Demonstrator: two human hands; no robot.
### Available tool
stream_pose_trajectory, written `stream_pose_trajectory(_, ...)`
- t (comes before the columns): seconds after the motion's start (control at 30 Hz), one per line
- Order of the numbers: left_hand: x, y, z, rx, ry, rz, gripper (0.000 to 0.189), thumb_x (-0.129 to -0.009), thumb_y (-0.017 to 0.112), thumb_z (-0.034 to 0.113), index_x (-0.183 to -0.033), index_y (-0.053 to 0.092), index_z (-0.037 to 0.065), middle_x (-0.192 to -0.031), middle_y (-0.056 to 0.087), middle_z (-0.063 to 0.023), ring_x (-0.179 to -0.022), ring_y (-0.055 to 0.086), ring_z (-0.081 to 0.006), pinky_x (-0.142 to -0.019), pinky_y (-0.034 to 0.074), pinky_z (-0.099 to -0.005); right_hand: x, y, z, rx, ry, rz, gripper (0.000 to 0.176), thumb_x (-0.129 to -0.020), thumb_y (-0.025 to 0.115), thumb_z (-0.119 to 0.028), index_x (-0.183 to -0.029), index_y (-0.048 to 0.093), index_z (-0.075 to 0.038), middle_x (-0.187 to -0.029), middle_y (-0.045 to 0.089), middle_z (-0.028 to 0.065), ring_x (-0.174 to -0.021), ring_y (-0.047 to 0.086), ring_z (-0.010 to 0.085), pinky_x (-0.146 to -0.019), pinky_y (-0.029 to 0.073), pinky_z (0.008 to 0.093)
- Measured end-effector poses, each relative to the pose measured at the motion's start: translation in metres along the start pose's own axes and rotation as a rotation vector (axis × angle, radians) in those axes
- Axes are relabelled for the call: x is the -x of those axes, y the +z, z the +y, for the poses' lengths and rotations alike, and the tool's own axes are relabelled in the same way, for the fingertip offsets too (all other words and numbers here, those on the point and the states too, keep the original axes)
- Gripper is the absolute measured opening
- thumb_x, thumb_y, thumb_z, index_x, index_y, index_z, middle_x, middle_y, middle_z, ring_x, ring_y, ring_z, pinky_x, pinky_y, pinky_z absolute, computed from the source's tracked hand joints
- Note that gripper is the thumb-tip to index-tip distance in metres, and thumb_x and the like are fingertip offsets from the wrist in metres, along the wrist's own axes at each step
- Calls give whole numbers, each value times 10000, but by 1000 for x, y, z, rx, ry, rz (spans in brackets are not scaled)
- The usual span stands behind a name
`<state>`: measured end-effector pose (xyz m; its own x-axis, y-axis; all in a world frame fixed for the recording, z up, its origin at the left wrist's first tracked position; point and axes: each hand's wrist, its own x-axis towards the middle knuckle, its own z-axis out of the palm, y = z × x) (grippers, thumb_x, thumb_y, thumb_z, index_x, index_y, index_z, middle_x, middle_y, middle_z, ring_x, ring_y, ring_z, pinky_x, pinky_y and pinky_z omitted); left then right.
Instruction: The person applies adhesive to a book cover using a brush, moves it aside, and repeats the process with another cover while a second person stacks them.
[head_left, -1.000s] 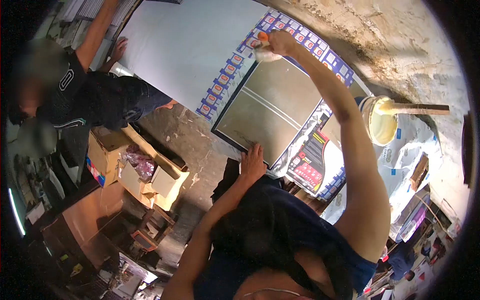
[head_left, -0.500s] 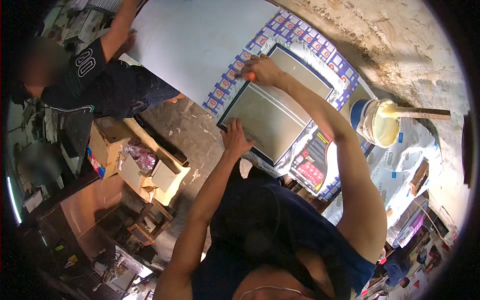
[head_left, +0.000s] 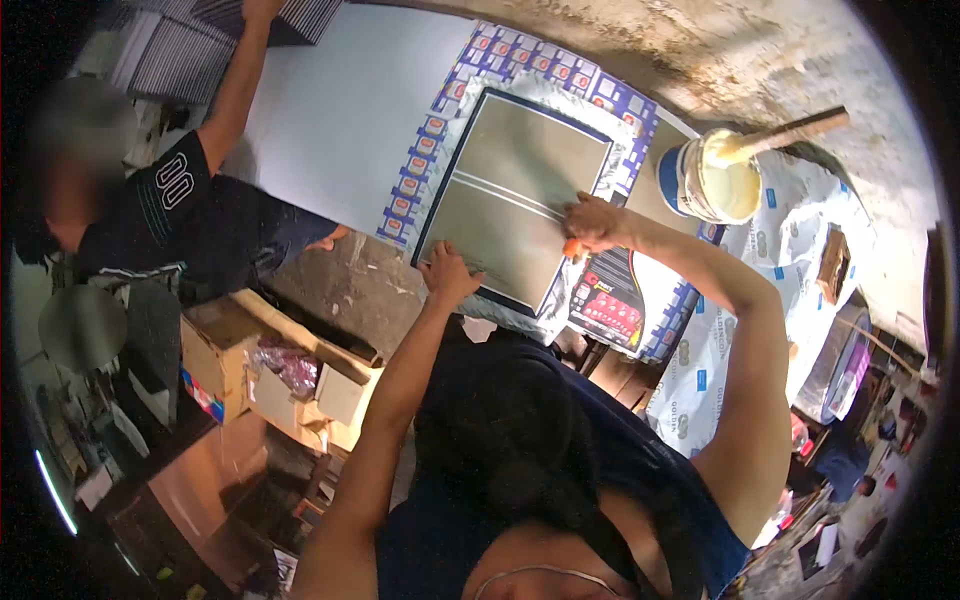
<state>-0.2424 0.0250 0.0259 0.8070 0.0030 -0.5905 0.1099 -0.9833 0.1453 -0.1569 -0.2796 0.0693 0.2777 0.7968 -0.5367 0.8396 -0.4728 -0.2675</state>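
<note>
A flat grey-beige panel (head_left: 490, 235) with a dark border and two white stripes lies on crumpled silvery wrapping (head_left: 628, 130). My left hand (head_left: 450, 276) rests on the panel's near left corner, fingers spread and pressing down. At the panel's right edge, near the end of the stripes, my right hand (head_left: 598, 222) is closed around a small orange-handled tool (head_left: 572, 248). The tool's working end is hidden, so I cannot tell its kind. Under the wrapping are blue-and-white printed sheets (head_left: 405, 190) and a black printed sheet with red pictures (head_left: 612, 300).
A bucket (head_left: 680, 180) of cream paste with a wooden stick (head_left: 800, 130) in it stands right of the panel. A large white sheet (head_left: 330, 110) spreads to the left, where another person (head_left: 170, 210) reaches forward. Cardboard boxes (head_left: 225, 355) sit lower left.
My right hand, with the orange-handled tool, has moved from the panel's far left edge to its right edge, nearer me. My left hand stays on the near left corner. The view has shifted.
</note>
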Motion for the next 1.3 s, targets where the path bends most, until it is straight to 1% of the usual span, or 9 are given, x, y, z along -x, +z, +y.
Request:
stream_pose_trajectory(0.13,-69,-41,-17,137,-39,-184,729,-751,703,452,-1311,515,26,-1348,475,-191,-1264,463,-364,-1011,327,-625,51,4,-37,-37,166,-207,468,-668,760,-492,-852,678,-70,-933,692,78,-1026,622,286,-949,423,517)
stream_pose_trajectory(0.17,-89,-42,-20,142,-1,-45,706,-756,690,447,-1303,525,33,-1337,487,-195,-1271,456,-369,-1008,335,-623,51,37,-34,-120,200,-163,593,-563,810,-548,-985,673,-155,-958,681,69,-973,639,273,-953,405,505)
stream_pose_trajectory(0.23,-122,-43,-23,158,78,232,661,-766,664,437,-1287,545,47,-1314,509,-203,-1285,443,-380,-1002,350,-621,67,32,-56,-247,341,-183,522,-595,801,-504,-953,676,-145,-943,690,82,-966,649,282,-934,425,511)
stream_pose_trajectory(0.4,-155,-72,-3,37,129,166,639,-768,665,454,-1258,572,54,-1318,525,-203,-1282,451,-388,-1010,357,-598,86,8,-129,-431,631,-159,323,-694,757,-389,-822,687,-102,-846,710,106,-889,674,311,-827,474,475)
stream_pose_trajectory(0.6,-160,-87,-1,-9,228,94,525,-761,713,408,-1134,645,46,-1179,638,-177,-1154,584,-341,-991,402,-535,92,8,-221,-756,1026,319,303,-748,750,-345,-835,674,-65,-821,686,148,-825,650,369,-729,496,450)
stream_pose_trajectory(0.83,-209,-77,-30,57,234,233,405,-726,759,389,-946,705,54,-1011,710,-151,-994,671,-333,-933,471,-493,60,-6,-295,-777,1214,1135,203,-793,748,-191,-956,741,-71,-839,710,94,-757,665,220,-717,515,360)
stream_pose_trajectory(1.0,-230,-88,-69,413,280,-113,389,-673,765,410,-828,740,53,-799,720,-149,-810,706,-308,-795,547,-403,19,-1,-304,-1020,1601,1749,279,-810,777,-164,-987,717,43,-839,722,90,-738,649,108,-682,520,274)
stream_pose_trajectory(1.27,-228,-86,-82,233,319,-31,415,-684,733,407,-911,737,60,-937,722,-168,-937,689,-330,-879,532,-407,-142,65,-247,-555,1798,1670,270,-757,792,-207,-847,658,9,-704,649,88,-607,611,168,-580,491,319)
stream_pose_trajectory(1.3,-221,-90,-81,239,306,-29,423,-682,732,410,-920,739,61,-952,721,-171,-950,686,-332,-886,531,-406,-152,80,-256,-737,1805,1825,267,-756,789,-212,-833,653,5,-698,644,100,-605,612,177,-579,490,325)
